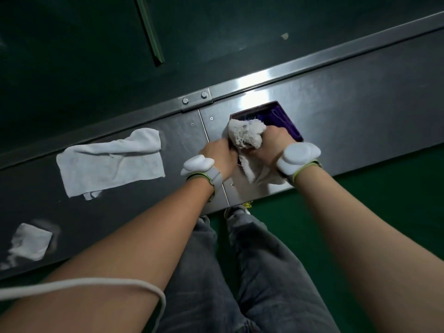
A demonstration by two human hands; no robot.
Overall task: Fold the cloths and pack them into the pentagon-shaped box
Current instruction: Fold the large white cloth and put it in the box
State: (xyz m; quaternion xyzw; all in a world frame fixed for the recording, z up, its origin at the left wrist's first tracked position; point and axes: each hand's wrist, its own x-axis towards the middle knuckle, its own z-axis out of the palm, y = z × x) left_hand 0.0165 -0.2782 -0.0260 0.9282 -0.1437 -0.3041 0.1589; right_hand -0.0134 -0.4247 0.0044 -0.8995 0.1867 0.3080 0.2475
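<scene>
A fluffy white cloth (247, 134) is bunched over the near edge of the purple pentagon-shaped box (286, 118) on the steel table. My left hand (222, 152) grips the cloth's left side. My right hand (271, 143) is closed on its right side, and a tail of the cloth hangs down between my wrists. A larger white cloth (108, 162) lies flat and creased to the left. A small folded white cloth (30, 241) sits near the table's front left edge.
The steel table (360, 111) runs diagonally, with a raised metal rail (195, 99) along its far edge. Beyond the rail is a dark wall; below the near edge are green floor and my legs. A white cable (96, 283) crosses my left forearm.
</scene>
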